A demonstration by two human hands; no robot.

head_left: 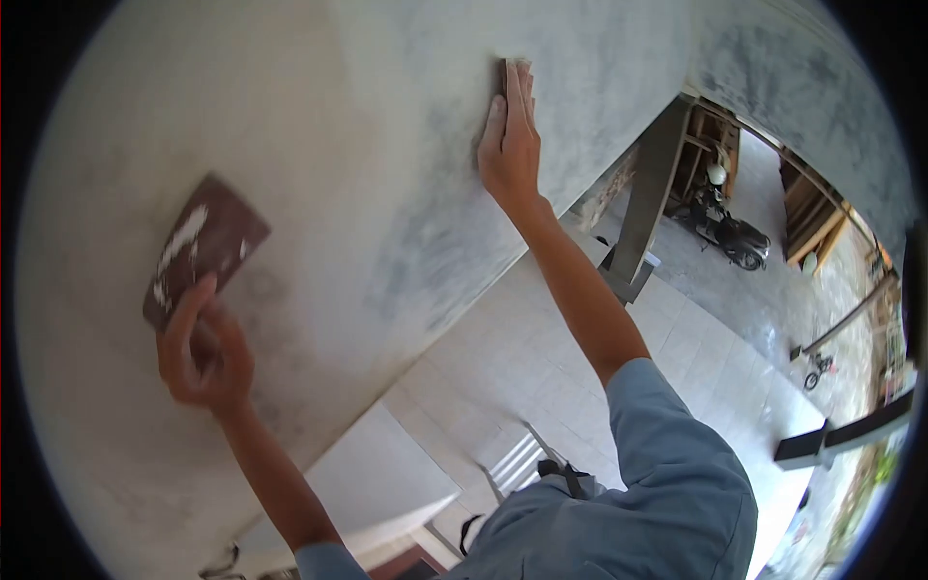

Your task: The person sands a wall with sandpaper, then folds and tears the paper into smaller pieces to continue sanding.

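Observation:
My left hand (205, 353) pinches the lower end of a dark red-brown sheet of sandpaper (220, 230), its fingers curled and slightly blurred. White powder streaks the sheet, which is held close to a pale, smooth wall surface (329, 184) with grey patches. Higher up and to the right, my right hand (512, 145) presses against the same surface with straight fingers held together. Along those fingers shows the thin dark edge of a folded piece of sandpaper (504, 72), mostly hidden by the hand.
Below lie a tiled floor (570, 358) and the metal rungs of a ladder (517, 464). A white ledge (372, 474) juts out at lower left. A grey post (652, 193) stands to the right, with a parked motorcycle (730, 237) and stacked wooden boards (810, 213) beyond.

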